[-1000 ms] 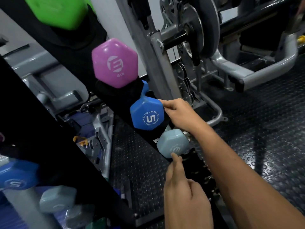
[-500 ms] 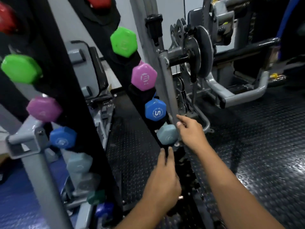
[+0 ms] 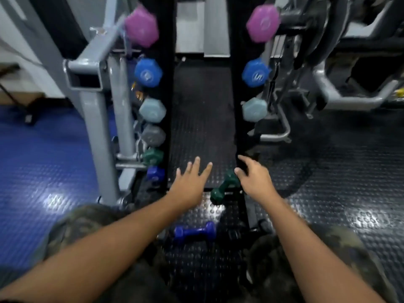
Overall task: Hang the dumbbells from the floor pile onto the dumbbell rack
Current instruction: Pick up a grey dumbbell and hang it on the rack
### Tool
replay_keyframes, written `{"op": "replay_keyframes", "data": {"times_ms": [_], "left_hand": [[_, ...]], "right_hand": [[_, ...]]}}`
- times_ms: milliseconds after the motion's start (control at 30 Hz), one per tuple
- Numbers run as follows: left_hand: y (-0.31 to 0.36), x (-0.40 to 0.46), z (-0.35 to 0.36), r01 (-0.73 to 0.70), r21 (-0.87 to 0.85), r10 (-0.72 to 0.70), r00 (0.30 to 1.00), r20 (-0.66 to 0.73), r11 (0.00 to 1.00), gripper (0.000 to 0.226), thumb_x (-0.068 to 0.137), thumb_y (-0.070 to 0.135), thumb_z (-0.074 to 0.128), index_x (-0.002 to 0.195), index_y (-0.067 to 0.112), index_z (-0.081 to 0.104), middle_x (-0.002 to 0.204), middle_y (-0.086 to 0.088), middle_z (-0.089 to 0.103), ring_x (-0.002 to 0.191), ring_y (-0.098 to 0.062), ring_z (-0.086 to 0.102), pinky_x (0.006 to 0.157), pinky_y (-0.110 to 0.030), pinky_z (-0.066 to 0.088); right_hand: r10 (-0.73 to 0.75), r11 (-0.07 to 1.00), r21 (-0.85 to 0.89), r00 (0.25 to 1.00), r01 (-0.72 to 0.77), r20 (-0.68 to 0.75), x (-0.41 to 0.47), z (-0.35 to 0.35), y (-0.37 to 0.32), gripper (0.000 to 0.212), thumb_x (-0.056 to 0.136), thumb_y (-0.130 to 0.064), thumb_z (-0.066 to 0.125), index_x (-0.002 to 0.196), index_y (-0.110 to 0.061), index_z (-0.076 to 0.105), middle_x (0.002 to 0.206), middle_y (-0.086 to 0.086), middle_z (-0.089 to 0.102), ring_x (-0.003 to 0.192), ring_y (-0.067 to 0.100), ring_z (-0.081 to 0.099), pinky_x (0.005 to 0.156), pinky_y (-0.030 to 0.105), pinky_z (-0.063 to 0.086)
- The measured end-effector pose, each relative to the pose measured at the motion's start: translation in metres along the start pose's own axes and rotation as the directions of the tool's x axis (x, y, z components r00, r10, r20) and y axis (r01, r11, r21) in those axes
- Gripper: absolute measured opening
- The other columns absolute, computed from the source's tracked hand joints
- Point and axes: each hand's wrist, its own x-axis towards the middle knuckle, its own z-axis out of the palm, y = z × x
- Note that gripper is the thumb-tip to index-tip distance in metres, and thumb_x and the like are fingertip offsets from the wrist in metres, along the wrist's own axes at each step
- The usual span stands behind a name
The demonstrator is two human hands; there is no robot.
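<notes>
Two black uprights form the dumbbell rack (image 3: 235, 88). Pink (image 3: 263, 24), blue (image 3: 256, 72) and pale blue (image 3: 254, 109) dumbbells hang on its right upright. The left upright carries pink, blue, pale blue, grey (image 3: 153, 135), green and small purple ones. A dark green dumbbell (image 3: 223, 189) lies on the floor at the rack's foot. Closer to me lies a small purple dumbbell (image 3: 194, 231). My left hand (image 3: 190, 182) hovers with fingers spread, holding nothing. My right hand (image 3: 253, 178) reaches just right of the green dumbbell with loose fingers, holding nothing.
Black studded rubber flooring (image 3: 328, 193) lies under the rack, with a blue mat (image 3: 43, 160) on the left. A grey steel frame (image 3: 94, 106) stands left of the rack. A weight machine with plates (image 3: 328, 40) crowds the right. My knees in camouflage trousers (image 3: 306, 248) are at the bottom.
My view has dropped and swung to face the rack squarely. Both hands left the pale blue dumbbell on the right upright and moved down toward the floor dumbbells.
</notes>
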Motion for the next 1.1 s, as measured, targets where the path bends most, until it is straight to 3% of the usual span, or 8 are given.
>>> {"op": "replay_keyframes", "data": {"times_ms": [133,333,467,600,733,1000,1100], "left_hand": [[-0.049,-0.004,0.033,0.108,-0.007,-0.107,0.993,0.041,0.994,0.095,0.1,0.012,0.059,0.164,0.034,-0.006,0.171,-0.015,-0.011,0.157,-0.042,0.004,0.121,-0.068,0.02],[-0.122,0.003,0.072,0.312,-0.039,-0.303,0.942,0.145,0.949,0.088,0.101,0.037,0.06,0.165,0.034,-0.001,0.171,-0.018,-0.005,0.155,-0.046,0.008,0.118,-0.073,0.019],[-0.154,0.008,0.106,0.426,-0.036,-0.411,0.89,0.199,0.904,0.086,0.099,0.034,0.058,0.164,0.035,0.003,0.17,-0.019,-0.002,0.154,-0.047,0.01,0.116,-0.073,0.02],[-0.179,0.013,0.151,0.504,-0.011,-0.488,0.841,0.235,0.864,0.076,0.101,0.035,0.053,0.164,0.037,0.01,0.169,-0.02,0.006,0.153,-0.046,0.016,0.115,-0.073,0.023],[-0.202,0.02,0.197,0.538,0.04,-0.521,0.792,0.317,0.842,0.08,0.102,0.024,0.053,0.165,0.035,0.005,0.169,-0.022,0.003,0.154,-0.047,0.014,0.116,-0.072,0.021],[-0.234,0.039,0.291,0.535,0.024,-0.496,0.766,0.408,0.845,0.081,0.101,0.03,0.056,0.165,0.035,0.007,0.169,-0.024,0.003,0.154,-0.049,0.009,0.119,-0.071,0.017],[-0.249,0.044,0.326,0.568,0.005,-0.505,0.727,0.465,0.823,0.078,0.104,0.028,0.054,0.164,0.036,0.004,0.169,-0.027,0.0,0.153,-0.053,0.006,0.119,-0.069,0.019]], "right_hand": [[-0.016,0.997,-0.067,0.985,0.027,0.169,-0.008,0.039,0.003,0.059,0.105,-0.035,0.061,0.159,-0.022,0.04,0.163,0.004,0.041,0.15,0.025,0.039,0.122,0.039,0.034],[-0.006,0.983,-0.172,0.944,0.067,0.331,0.011,0.098,0.015,0.064,0.099,-0.036,0.068,0.155,-0.014,0.046,0.154,0.01,0.053,0.142,0.027,0.049,0.119,0.038,0.04],[-0.035,0.973,-0.189,0.901,0.129,0.432,0.026,0.145,0.009,0.064,0.102,-0.035,0.064,0.158,-0.011,0.041,0.159,0.01,0.047,0.147,0.027,0.042,0.12,0.035,0.033],[-0.026,0.969,-0.195,0.844,0.154,0.536,0.038,0.208,0.005,0.067,0.102,-0.037,0.064,0.16,-0.016,0.038,0.16,0.009,0.045,0.144,0.026,0.045,0.118,0.038,0.038],[0.015,0.947,-0.253,0.759,0.199,0.651,0.047,0.276,0.005,0.073,0.101,-0.043,0.064,0.162,-0.021,0.031,0.161,0.008,0.043,0.146,0.027,0.043,0.119,0.046,0.039],[0.073,0.908,-0.307,0.613,0.286,0.787,0.063,0.399,0.013,0.069,0.101,-0.039,0.062,0.16,-0.018,0.033,0.161,0.009,0.041,0.146,0.029,0.041,0.118,0.041,0.038],[0.142,0.91,-0.333,0.57,0.246,0.81,0.065,0.438,0.019,0.063,0.094,-0.04,0.065,0.148,-0.017,0.044,0.145,0.014,0.056,0.136,0.037,0.05,0.111,0.046,0.045]]}}
